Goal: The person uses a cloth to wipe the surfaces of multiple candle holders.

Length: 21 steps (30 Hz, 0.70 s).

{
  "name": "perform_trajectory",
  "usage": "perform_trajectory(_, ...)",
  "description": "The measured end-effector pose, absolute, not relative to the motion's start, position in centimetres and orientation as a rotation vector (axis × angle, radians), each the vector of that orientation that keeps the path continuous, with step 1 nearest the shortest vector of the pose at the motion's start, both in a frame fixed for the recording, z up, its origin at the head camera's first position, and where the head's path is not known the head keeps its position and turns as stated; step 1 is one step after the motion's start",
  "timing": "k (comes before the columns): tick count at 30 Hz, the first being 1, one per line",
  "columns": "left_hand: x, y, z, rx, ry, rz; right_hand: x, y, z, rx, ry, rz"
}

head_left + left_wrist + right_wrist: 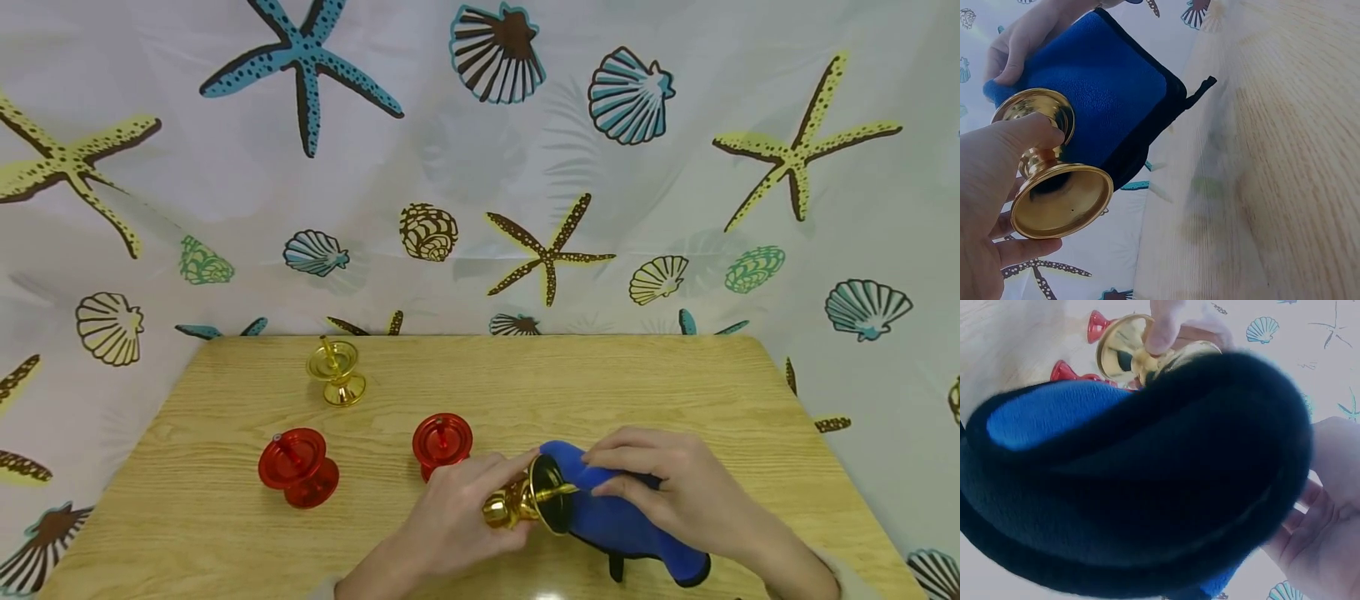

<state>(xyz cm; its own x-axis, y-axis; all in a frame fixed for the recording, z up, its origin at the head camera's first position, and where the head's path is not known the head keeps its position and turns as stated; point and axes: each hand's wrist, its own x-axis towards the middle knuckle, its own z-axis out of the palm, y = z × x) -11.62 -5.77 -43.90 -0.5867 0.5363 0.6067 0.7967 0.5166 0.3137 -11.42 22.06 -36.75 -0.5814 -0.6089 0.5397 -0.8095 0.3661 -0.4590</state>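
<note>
My left hand grips a gold candle holder round its stem, thumb on top. The holder lies tilted on its side above the table, and its dish with a central spike faces right in the head view. My right hand pinches a blue cloth with black edging and a small loop. The cloth touches the rim of the dish near the spike. In the right wrist view the folded cloth fills most of the picture and covers part of the holder; the right hand's fingertips are hidden there.
A second gold candle holder stands at the back left of the wooden table. Two red candle holders stand nearer: one on the left, one just behind my left hand. A shell-patterned curtain surrounds the table.
</note>
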Motion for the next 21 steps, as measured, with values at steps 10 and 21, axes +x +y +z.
perform_trajectory(10,-11.7,-5.4,-44.0,-1.132,-2.294,-0.809,-11.4,20.4,-38.1,1.232,-2.389,0.952)
perform_trajectory(21,-11.4,-5.1,-44.3,-1.12,-2.349,-0.821,-11.9,20.5,-37.9,1.217,-2.599,1.174)
